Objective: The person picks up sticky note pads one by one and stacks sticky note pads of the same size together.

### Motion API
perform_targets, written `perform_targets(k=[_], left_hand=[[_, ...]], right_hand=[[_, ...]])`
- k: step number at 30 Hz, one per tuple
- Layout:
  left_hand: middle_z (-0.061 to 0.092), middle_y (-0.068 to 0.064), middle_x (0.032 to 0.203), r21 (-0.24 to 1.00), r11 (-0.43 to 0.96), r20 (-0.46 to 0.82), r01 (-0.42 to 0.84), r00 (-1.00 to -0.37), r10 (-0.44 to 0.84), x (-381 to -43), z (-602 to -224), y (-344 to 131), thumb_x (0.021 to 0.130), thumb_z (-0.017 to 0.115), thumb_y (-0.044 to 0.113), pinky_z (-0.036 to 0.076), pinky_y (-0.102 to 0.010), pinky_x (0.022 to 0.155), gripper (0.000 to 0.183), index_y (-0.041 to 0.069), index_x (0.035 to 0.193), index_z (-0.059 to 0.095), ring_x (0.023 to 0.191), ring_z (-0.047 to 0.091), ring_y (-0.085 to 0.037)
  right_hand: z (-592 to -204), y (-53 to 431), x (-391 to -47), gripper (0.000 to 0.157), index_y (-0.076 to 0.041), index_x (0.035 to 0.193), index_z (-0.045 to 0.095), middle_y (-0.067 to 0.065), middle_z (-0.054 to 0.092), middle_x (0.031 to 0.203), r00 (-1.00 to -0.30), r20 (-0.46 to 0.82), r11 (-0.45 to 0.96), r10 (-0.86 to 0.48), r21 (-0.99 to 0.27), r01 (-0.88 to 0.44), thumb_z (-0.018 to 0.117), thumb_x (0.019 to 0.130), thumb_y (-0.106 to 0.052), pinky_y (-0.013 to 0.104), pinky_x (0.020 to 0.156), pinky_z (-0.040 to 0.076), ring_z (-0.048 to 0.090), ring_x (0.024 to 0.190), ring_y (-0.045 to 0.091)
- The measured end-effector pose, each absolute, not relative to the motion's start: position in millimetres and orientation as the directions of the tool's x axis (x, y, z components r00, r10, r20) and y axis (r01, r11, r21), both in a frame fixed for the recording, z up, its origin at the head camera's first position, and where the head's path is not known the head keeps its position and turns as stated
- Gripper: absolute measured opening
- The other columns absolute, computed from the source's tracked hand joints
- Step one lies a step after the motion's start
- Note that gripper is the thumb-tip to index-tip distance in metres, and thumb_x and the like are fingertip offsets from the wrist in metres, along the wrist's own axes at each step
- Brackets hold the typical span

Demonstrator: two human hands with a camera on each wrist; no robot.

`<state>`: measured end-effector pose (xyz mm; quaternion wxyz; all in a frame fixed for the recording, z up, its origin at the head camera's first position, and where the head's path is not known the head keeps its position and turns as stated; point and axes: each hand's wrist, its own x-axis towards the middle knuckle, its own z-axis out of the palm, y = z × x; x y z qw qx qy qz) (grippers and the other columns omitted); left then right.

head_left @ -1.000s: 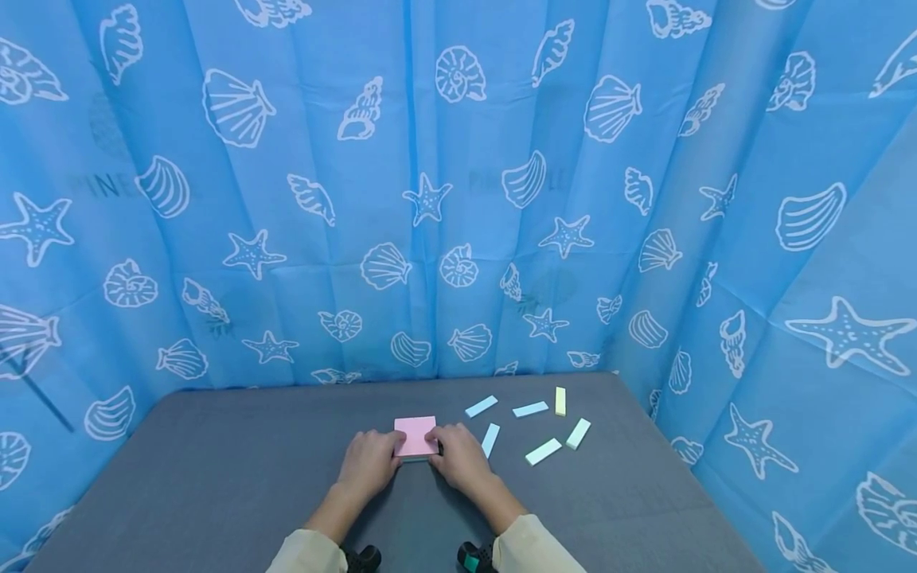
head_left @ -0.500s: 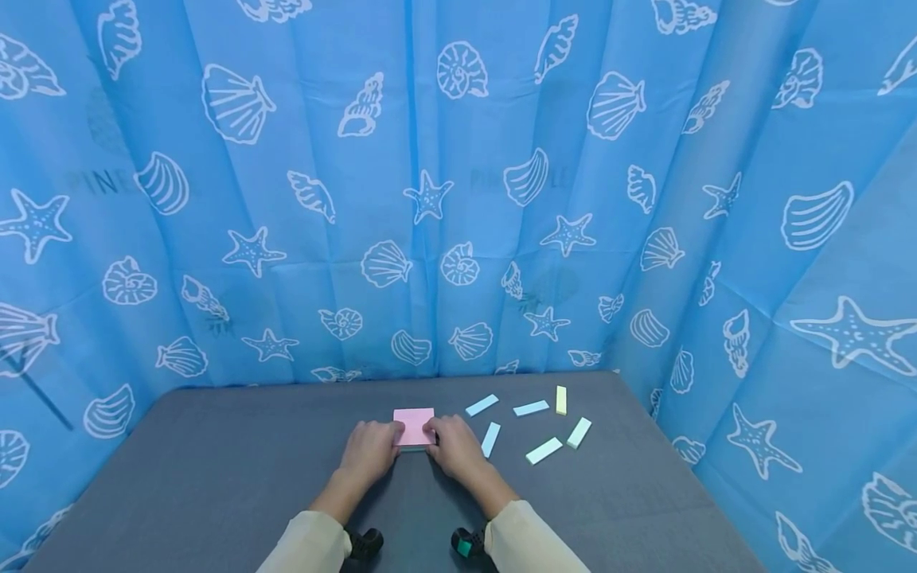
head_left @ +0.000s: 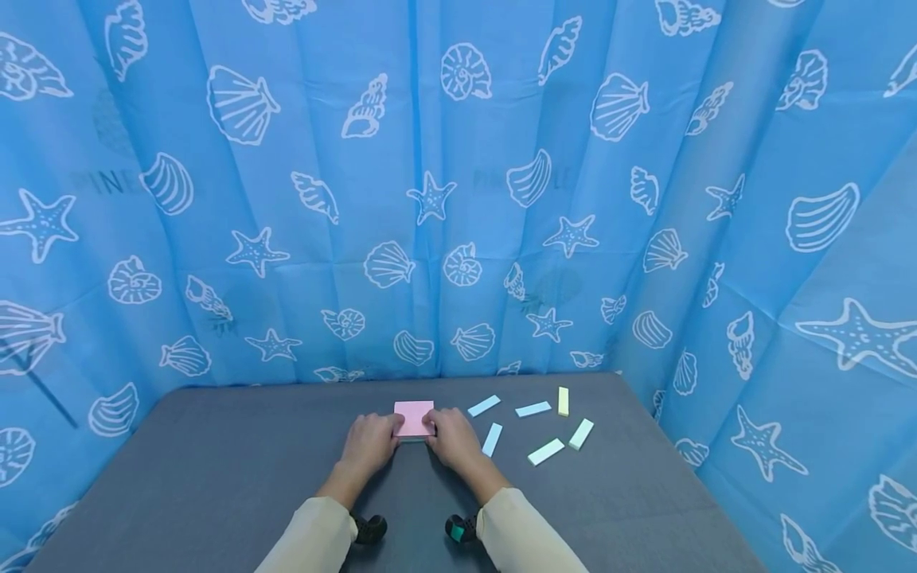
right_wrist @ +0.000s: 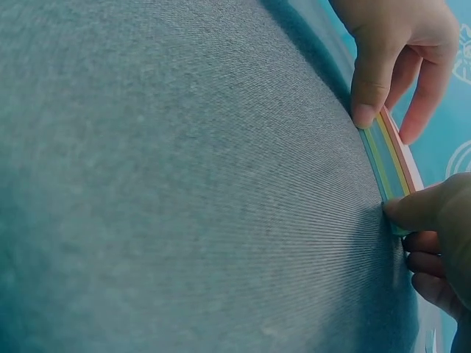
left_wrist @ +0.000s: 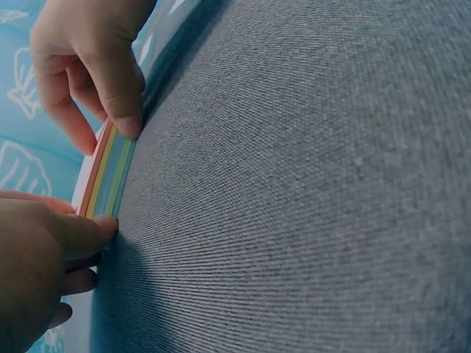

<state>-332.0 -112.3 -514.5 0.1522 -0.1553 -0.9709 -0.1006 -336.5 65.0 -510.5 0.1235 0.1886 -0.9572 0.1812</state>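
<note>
A stack of square sticky note pads, pink on top, lies low on the grey table in the head view. From the side, in the left wrist view, the stack shows pink, yellow, blue and green layers. My left hand grips its left edge, thumb on the near side. On the opposite edge my right hand pinches it the same way. The right wrist view has both hands at the ends of the layered stack. Whether its underside touches the cloth is hard to tell.
Right of the stack lie several narrow sticky note strips: pale blue ones, green ones and a yellow one. A blue shell-print curtain hangs behind and to the right of the grey cloth-covered table.
Both hands have carried or slid the sticky note stack a little away from me, toward the table's far edge. Their grip is unchanged. The loose strips have stayed put.
</note>
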Motion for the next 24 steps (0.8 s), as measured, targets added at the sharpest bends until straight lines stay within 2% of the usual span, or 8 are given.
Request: perform_targets(k=[4,9,17,24], left_hand=[[0.066,0.002,0.076,0.18,0.93,0.323,0.319,-0.913,0.251,-332.9,-514.4,-111.9,0.082,0.08,0.022,0.041,-0.034,0.065,0.026,0.017,0.106,0.073,0.065,0.051,-0.017],[0.069,-0.001,0.088,0.235,0.929,0.312,0.287,-0.927,0.207,-331.5,-515.9,-110.0,0.082,0.08,0.023,0.049,-0.041,0.077,0.03,0.016,0.111,0.072,0.079,0.06,-0.021],[0.067,-0.002,0.094,0.287,0.929,0.276,0.236,-0.949,0.155,-327.6,-518.6,-107.0,0.082,0.08,0.023,0.048,-0.043,0.078,0.035,0.016,0.114,0.07,0.085,0.056,-0.023],[0.068,-0.004,0.103,0.302,0.924,0.273,0.234,-0.95,0.151,-324.5,-519.0,-107.9,0.082,0.08,0.026,0.047,-0.044,0.08,0.039,0.016,0.118,0.069,0.089,0.056,-0.024]], right_hand=[[-510.3,64.2,-339.3,0.025,-0.016,0.108,0.072,-0.002,0.063,0.087,-0.907,0.291,0.868,-0.304,-0.307,-0.389,0.078,0.084,-0.017,0.035,0.074,0.049,0.054,0.08,0.015],[-507.7,63.3,-338.6,0.025,-0.016,0.108,0.072,-0.001,0.062,0.086,-0.914,0.286,0.866,-0.289,-0.328,-0.377,0.078,0.084,-0.017,0.036,0.074,0.05,0.053,0.079,0.016],[-510.5,62.1,-334.6,0.028,-0.017,0.11,0.072,-0.002,0.061,0.087,-0.924,0.286,0.877,-0.255,-0.333,-0.345,0.078,0.083,-0.018,0.035,0.073,0.049,0.053,0.08,0.016],[-515.6,65.4,-329.3,0.035,-0.016,0.119,0.069,0.0,0.064,0.096,-0.91,0.3,0.877,-0.287,-0.299,-0.376,0.076,0.085,-0.022,0.035,0.076,0.05,0.053,0.085,0.017]])
